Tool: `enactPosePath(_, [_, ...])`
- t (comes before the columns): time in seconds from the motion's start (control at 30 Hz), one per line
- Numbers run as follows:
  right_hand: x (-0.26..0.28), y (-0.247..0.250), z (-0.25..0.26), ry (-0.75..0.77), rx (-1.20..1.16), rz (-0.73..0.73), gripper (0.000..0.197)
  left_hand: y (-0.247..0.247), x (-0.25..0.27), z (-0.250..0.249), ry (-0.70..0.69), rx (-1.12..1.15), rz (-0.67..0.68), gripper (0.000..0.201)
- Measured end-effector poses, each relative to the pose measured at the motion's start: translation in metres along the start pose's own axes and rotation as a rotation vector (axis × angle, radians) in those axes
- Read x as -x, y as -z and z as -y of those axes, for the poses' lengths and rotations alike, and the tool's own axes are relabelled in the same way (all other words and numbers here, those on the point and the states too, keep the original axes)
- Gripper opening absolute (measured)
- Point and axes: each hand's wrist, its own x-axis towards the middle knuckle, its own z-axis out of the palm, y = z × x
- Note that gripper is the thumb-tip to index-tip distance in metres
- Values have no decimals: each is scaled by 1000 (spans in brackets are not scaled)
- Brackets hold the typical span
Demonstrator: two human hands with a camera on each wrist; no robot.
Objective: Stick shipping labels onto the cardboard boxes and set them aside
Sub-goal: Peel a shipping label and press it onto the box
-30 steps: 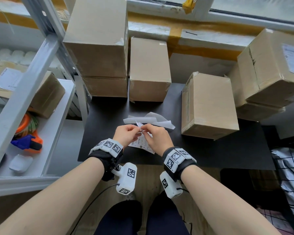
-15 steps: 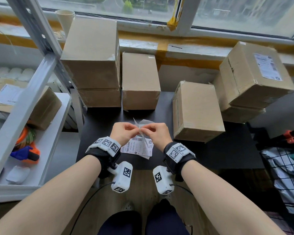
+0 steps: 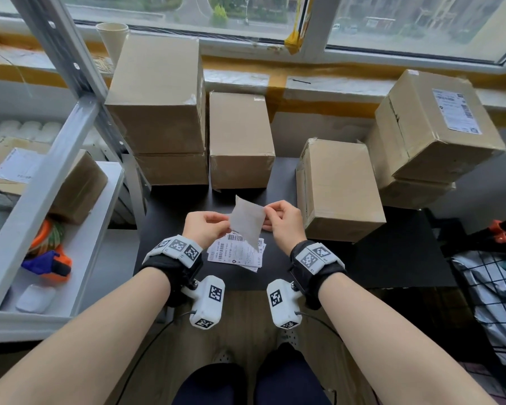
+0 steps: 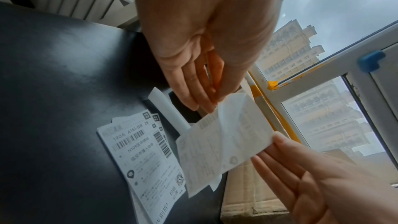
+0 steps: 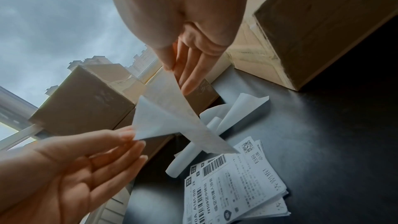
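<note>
My left hand and right hand hold one shipping label up between them, just above the black table. In the right wrist view my left hand pinches a corner of the white backing sheet, while my right hand pinches the printed label; the two layers are partly split apart. A stack of printed labels lies under my hands. A plain cardboard box stands just to the right of my right hand.
Plain boxes stand at the table's back. Labelled boxes are stacked at the right. Curled backing strips lie beyond the label stack. A white shelf at the left holds another box and a tape dispenser.
My hands have risen off the label stack and moved apart, spreading the sheet between them. The label and its backing have started to separate. The head view has tilted up.
</note>
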Motion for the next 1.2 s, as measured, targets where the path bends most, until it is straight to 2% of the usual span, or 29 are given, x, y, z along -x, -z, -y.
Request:
enactPosePath(0.2, [-9,10,0,-7,21,-120,9,9,-11,9,131,92,-33,11])
enactPosePath(0.3, [-16,15,1,-2,27,-184,8,13,-17,13,182,96,-83,8])
enactPosePath(0.57, [-33,28,14,9,54,-281,8,21,-36,26,262,117,-171,17])
enactPosePath(0.7, [-46,35,19,6,73,-378,8,23,-49,35,317,132,-214,17])
enactPosePath(0.83, [-56,39,24,-4,80,-426,8,25,-59,40,335,112,-251,9])
enactPosePath(1.0, [-60,35,25,-2,90,-412,8,28,-66,41,317,60,-263,17])
enactPosePath(1.13, [-58,31,29,1,85,-396,8,33,-66,37,275,-108,-287,8])
enactPosePath(1.2, [-55,30,31,10,83,-381,9,37,-59,29,234,-251,-293,13])
